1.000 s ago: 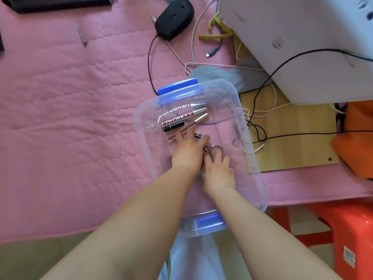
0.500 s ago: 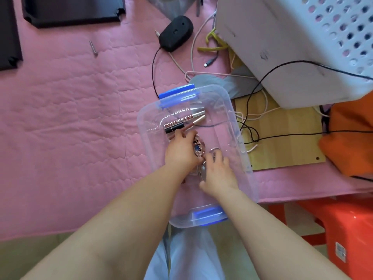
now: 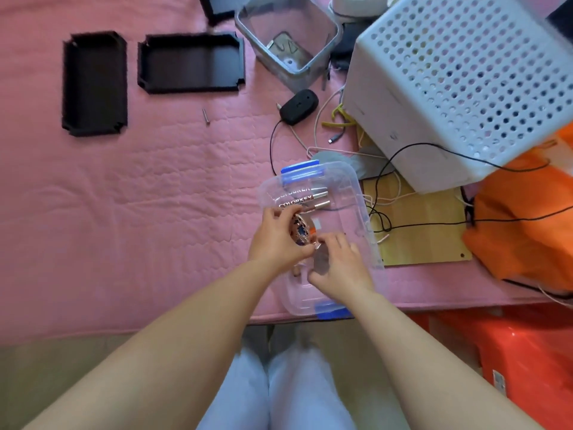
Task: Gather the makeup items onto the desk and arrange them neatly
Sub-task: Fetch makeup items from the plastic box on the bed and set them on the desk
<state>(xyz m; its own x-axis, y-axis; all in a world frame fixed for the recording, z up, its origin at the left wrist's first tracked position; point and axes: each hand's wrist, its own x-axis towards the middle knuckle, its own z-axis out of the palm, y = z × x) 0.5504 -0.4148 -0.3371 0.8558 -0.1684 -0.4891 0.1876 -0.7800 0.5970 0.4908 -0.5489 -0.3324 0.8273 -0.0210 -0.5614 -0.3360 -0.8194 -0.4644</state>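
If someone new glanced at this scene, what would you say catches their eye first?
Probably the two bare hands in the clear plastic box with blue latches at the pink quilted desk's near edge: the left hand grips a patterned oval compact, the right hand holds a grey item. Next, the white perforated basket looming at upper right.

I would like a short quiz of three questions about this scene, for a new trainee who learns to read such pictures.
1. True or false: both hands are inside the clear plastic box.
2. What does the left hand hold?
A. the black mouse
B. a patterned oval item
C. a screw
3. Fill in: the tubes marked COLORKEY lie at the ____ end of the box, away from the person.

Key
1. True; the right hand is in it too, its fingers curled on a small grey item.
2. B
3. far
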